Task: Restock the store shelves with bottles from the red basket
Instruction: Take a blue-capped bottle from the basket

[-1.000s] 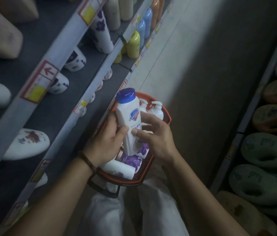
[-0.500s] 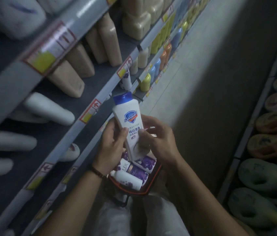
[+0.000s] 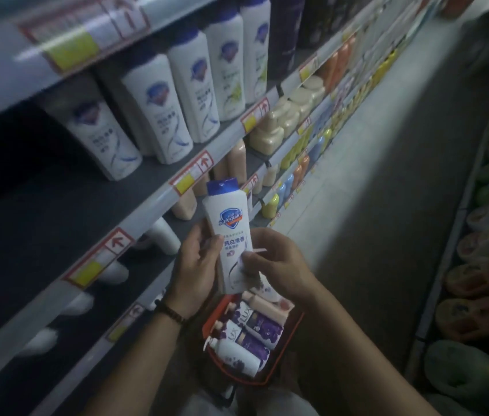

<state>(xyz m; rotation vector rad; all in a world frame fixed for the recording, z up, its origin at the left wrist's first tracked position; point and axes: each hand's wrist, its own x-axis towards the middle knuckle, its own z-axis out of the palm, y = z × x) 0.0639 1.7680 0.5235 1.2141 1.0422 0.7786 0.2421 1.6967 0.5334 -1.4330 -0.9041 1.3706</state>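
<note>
From the head view, the person holds a white blue-capped bottle upright between both hands, just above the red basket. The left hand curls round its left side, and the right hand grips its lower right. Matching bottles stand on the shelf up to the left.
</note>
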